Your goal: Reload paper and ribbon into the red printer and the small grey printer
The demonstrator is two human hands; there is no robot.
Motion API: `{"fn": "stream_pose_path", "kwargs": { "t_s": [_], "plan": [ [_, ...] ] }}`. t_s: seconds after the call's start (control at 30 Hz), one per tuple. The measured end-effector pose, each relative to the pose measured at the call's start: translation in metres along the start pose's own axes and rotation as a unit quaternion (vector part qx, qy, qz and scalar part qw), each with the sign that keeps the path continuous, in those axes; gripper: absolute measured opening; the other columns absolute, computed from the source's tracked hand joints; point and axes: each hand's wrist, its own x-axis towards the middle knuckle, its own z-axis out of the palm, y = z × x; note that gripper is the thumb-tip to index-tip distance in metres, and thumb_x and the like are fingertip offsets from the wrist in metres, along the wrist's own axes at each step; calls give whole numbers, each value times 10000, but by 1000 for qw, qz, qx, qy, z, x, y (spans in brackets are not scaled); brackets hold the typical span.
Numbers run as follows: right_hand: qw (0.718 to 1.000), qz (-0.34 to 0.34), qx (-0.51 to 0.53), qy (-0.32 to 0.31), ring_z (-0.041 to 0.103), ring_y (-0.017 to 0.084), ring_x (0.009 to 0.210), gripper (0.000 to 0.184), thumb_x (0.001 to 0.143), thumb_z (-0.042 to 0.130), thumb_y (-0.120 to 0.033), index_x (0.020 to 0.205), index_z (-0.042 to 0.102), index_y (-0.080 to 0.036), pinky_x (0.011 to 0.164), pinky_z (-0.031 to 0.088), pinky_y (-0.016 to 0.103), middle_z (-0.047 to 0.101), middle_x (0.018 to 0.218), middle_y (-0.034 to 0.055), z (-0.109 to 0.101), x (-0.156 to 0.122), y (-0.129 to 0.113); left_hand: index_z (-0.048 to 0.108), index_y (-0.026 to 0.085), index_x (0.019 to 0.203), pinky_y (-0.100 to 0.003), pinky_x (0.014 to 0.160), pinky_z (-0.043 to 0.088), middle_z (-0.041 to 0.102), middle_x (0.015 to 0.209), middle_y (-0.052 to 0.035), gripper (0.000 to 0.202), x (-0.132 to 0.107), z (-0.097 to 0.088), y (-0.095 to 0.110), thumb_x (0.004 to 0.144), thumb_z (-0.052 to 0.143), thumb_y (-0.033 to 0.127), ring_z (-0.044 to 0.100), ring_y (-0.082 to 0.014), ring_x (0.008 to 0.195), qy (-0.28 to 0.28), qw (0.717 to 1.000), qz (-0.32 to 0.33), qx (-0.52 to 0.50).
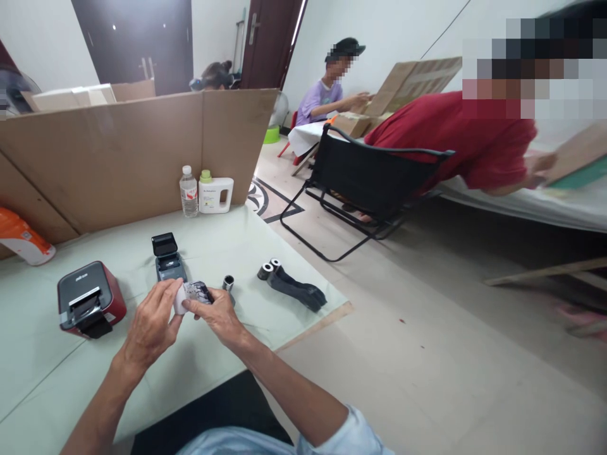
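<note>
Over the pale green table point(42, 379), the left hand point(150, 323) and right hand point(219, 316) met on a small white-and-black cartridge point(192, 294). Left of them sat a red-and-black label printer point(90, 301); behind them, an open dark grey printer point(167, 258). To the right lay a black moulded bracket point(294, 286). A clear plastic bottle point(188, 191) stood left of a white jug point(215, 192), both before the brown cardboard wall point(118, 151).

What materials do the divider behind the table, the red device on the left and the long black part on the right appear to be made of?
Divider: corrugated cardboard, matt brown, with visible fold lines.
Red device: probably moulded plastic, a glossy red body with a black top.
Long black part: likely cast metal or hard plastic, matt black; its round ends show pale sleeve-like rings, perhaps metal. The picture cannot settle this.
</note>
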Motion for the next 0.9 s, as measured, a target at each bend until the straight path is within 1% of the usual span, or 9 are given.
{"fn": "stream_pose_path", "kwargs": {
  "t_s": [0.13, 0.23, 0.33, 0.43, 0.5, 0.6, 0.73, 0.8, 0.9],
  "plan": [
    [1000, 26, 3, -14, 553, 131, 567, 330, 600, 907, -422, 701, 732, -162, 518, 458, 263, 651, 633, 4, -7, -1, 8, 522, 226, 1504, -469, 1035, 613, 662, 1345, -152, 628, -8, 3, -4, 906, 712, 187, 674, -310, 1249, -32, 994, -47, -93],
    [996, 63, 16, -57, 636, 158, 602, 391, 598, 921, -458, 774, 761, -149, 513, 443, 247, 709, 675, 33, -13, -1, 13, 685, 228, 1320, -398, 916, 661, 721, 1237, -113, 386, -9, 3, -10, 935, 692, 222, 727, -259, 1125, -50, 977, -97, -181],
    [991, 98, 34, -89, 696, 173, 639, 471, 601, 932, -496, 862, 777, -136, 507, 433, 225, 757, 740, 64, -15, 6, 18, 770, 217, 1151, -321, 767, 672, 761, 1100, -89, 246, -4, 6, -19, 937, 649, 198, 752, -218, 979, -41, 963, -139, -228],
    [987, 116, 38, -104, 698, 164, 620, 486, 589, 946, -486, 872, 773, -131, 488, 430, 213, 768, 749, 75, -17, 24, 18, 772, 210, 1157, -319, 729, 666, 761, 1098, -96, 271, 0, 14, -34, 901, 688, 235, 754, -221, 949, -10, 953, -178, -244],
    [985, 124, 25, -120, 690, 158, 601, 478, 571, 959, -457, 861, 766, -129, 476, 432, 211, 767, 731, 76, -19, 42, 13, 740, 212, 1235, -346, 765, 667, 745, 1180, -112, 353, 1, 22, -51, 895, 701, 298, 752, -238, 1005, 32, 941, -220, -254],
    [984, 109, -22, -142, 679, 150, 585, 448, 563, 963, -412, 848, 756, -134, 472, 445, 208, 762, 706, 62, -20, 76, -4, 669, 196, 1345, -427, 904, 650, 687, 1347, -162, 506, 4, 37, -84, 876, 712, 381, 709, -305, 1206, 92, 907, -307, -273],
    [973, 61, -132, -177, 664, 149, 586, 372, 587, 936, -383, 799, 746, -143, 476, 459, 212, 742, 674, 41, -12, 125, -28, 614, 134, 1371, -547, 1106, 539, 628, 1438, -238, 678, 16, 64, -131, 743, 789, 320, 595, -398, 1384, 120, 851, -399, -319],
    [954, 11, -228, -194, 644, 145, 577, 317, 644, 900, -385, 762, 733, -143, 493, 464, 222, 716, 639, 26, -5, 145, -34, 613, 112, 1350, -572, 1160, 485, 627, 1436, -255, 705, 21, 78, -148, 680, 786, 245, 581, -414, 1395, 112, 835, -420, -337],
    [906, -63, -365, -206, 612, 137, 571, 224, 741, 817, -342, 745, 729, -136, 541, 451, 234, 674, 601, -5, 3, 166, -35, 628, 121, 1317, -569, 1154, 488, 670, 1381, -228, 694, 23, 95, -163, 636, 752, 169, 606, -403, 1364, 96, 833, -419, -349]
  ]
}}
